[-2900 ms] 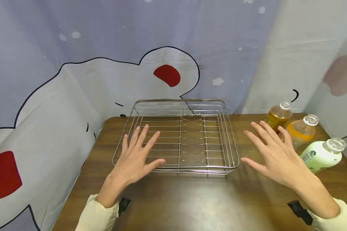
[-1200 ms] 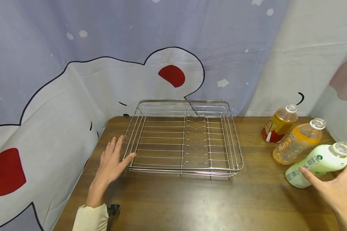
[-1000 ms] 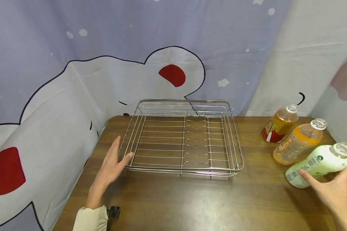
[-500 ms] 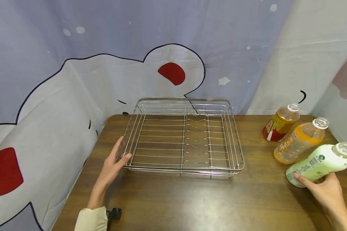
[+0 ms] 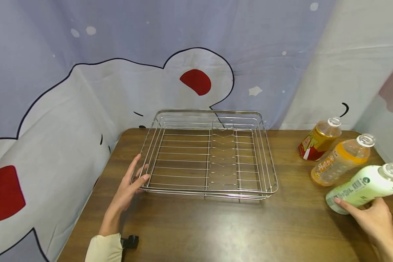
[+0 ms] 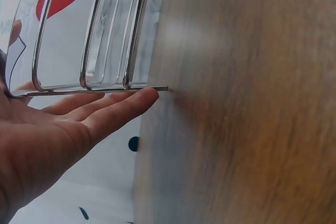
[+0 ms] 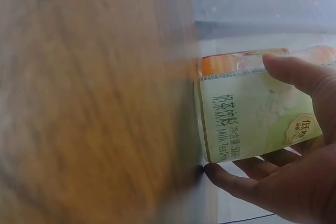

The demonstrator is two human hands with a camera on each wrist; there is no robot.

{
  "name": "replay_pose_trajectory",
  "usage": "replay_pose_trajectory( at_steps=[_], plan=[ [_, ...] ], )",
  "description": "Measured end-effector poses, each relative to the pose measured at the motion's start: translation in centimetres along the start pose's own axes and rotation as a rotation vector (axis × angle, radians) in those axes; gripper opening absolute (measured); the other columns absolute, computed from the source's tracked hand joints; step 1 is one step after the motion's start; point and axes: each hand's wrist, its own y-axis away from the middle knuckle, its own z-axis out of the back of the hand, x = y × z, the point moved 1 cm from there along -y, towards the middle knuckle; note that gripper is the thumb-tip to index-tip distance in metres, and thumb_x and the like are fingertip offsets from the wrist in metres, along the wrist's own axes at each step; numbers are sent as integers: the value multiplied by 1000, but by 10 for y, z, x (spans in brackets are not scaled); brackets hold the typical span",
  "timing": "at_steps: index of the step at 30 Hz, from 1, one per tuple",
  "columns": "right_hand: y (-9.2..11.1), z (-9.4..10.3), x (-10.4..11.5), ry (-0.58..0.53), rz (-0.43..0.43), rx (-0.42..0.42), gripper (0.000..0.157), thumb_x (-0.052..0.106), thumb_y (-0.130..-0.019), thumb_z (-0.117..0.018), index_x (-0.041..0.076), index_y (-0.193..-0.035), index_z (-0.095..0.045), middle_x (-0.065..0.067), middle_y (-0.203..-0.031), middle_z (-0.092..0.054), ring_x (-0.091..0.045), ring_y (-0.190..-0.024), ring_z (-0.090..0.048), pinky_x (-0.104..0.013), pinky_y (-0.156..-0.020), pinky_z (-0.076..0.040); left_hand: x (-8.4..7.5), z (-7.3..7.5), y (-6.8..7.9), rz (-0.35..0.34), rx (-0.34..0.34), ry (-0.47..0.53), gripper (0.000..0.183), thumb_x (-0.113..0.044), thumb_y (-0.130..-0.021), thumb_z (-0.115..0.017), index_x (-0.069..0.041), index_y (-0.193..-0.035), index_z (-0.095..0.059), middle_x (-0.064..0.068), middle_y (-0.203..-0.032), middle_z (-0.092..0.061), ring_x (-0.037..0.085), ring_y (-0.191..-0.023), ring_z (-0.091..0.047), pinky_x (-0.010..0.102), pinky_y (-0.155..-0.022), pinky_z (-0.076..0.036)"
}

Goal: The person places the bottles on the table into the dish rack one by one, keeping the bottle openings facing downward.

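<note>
Bottles number three — beside just one wire rack.

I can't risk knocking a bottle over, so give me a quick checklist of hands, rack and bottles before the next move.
1. Left hand on the rack: ok, at its near left corner.
2. Right hand around the green bottle: ok.
3. Rack free of bottles: ok.
4. Orange bottle and red bottle standing: ok.
5. Green bottle clear of the orange one: cannot tell.
6. Green bottle off the table: cannot tell.
</note>
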Motion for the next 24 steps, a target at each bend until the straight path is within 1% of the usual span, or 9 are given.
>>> replay_pose_trajectory(
  at_steps=[4, 7, 8, 10, 13, 14, 17, 22, 24],
  plan=[
    [2, 3, 7, 21, -1, 1, 75, 32, -85, -78, -11, -133, -38, -39, -131, -43, -54, -118, -38, -65, -106, -24, 1, 0, -1, -5, 1, -5, 74, -16, -103, -51, -28, -160, -6, 24, -160, -15, 49, -142, -19, 78, -87, -36],
    [4, 6, 9, 46, 9, -19, 73, 32, -85, -79, -10, -131, -41, -38, -129, -45, -50, -114, -39, -42, -110, -29, 1, 0, -1, -3, 2, -8, 73, -16, -103, -51, -29, -160, -6, 24, -160, -15, 48, -143, -18, 78, -87, -36],
    [4, 7, 10, 50, 15, -28, 72, 31, -84, -79, -10, -130, -42, -38, -129, -46, -50, -114, -40, -40, -110, -29, 1, 0, -1, -2, 2, -9, 73, -16, -103, -51, -29, -160, -6, 24, -160, -15, 48, -143, -18, 78, -87, -36],
    [5, 9, 12, 59, 26, -43, 70, 31, -83, -80, -9, -129, -44, -38, -128, -47, -49, -113, -41, -25, -104, -28, 2, 1, -1, 1, 2, -7, 73, -16, -103, -51, -29, -160, -6, 24, -160, -15, 48, -143, -19, 77, -87, -37],
    [7, 12, 16, 56, 51, -75, 64, 31, -80, -83, -4, -121, -49, -34, -120, -53, -22, -104, -51, -18, -92, -30, 1, 1, -1, 4, 5, -6, 74, -16, -103, -51, -29, -160, -6, 25, -159, -15, 48, -143, -19, 76, -88, -37],
    [7, 14, 17, 54, 57, -84, 58, 30, -79, -84, 1, -118, -52, -25, -114, -58, -11, -100, -51, -18, -89, -31, 2, 1, -1, 5, 5, -5, 74, -17, -103, -51, -29, -160, -6, 25, -159, -16, 48, -143, -19, 76, -88, -38],
    [8, 16, 22, 50, 81, -105, 53, 30, -76, -86, 6, -111, -54, -19, -106, -58, 12, -89, -34, -15, -80, -29, 1, 1, -1, 8, 6, -3, 74, -17, -103, -51, -29, -160, -6, 25, -159, -16, 48, -143, -19, 76, -88, -37],
    [10, 19, 29, 59, 102, -103, 58, 30, -77, -85, 3, -116, -53, -22, -113, -57, 3, -95, -41, -15, -89, -29, 1, 1, -1, 11, 7, 2, 74, -18, -103, -51, -29, -160, -5, 25, -160, -15, 48, -143, -18, 76, -89, -37],
    [10, 20, 31, 58, 113, -99, 57, 31, -77, -85, 6, -117, -54, -6, -107, -60, 4, -94, -40, -17, -86, -30, 1, 1, -1, 11, 5, 5, 74, -18, -103, -51, -28, -160, -5, 25, -159, -15, 48, -143, -18, 77, -89, -36]
  ],
)
